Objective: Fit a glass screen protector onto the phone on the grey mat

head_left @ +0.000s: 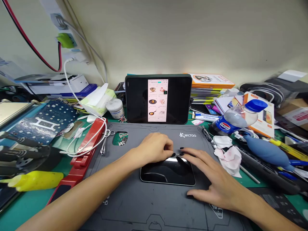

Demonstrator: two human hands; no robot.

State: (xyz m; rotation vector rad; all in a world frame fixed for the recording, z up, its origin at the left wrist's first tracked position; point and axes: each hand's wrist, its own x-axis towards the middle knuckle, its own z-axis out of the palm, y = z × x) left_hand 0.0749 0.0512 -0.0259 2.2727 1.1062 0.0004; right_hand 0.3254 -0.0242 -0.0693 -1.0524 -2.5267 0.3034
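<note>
A black phone (166,175) lies screen up on a dark grey work mat (134,202). My left hand (155,149) rests curled at the phone's far edge, its fingertips pinched on a thin silver piece (177,154). My right hand (211,183) lies flat over the phone's right corner and the mat, fingers stretched out. Its fingertips meet the silver piece from the right, and its thumb rests on the mat beside the phone. What the silver piece is, I cannot make out.
A tablet (157,99) stands lit behind the mat. A red tool (84,154) with white cable (72,93), a yellow bottle (36,180) and a circuit board (48,120) lie left. A water bottle (238,118), crumpled tissue (228,154), blue blower (267,152) and stacked books (209,85) lie right.
</note>
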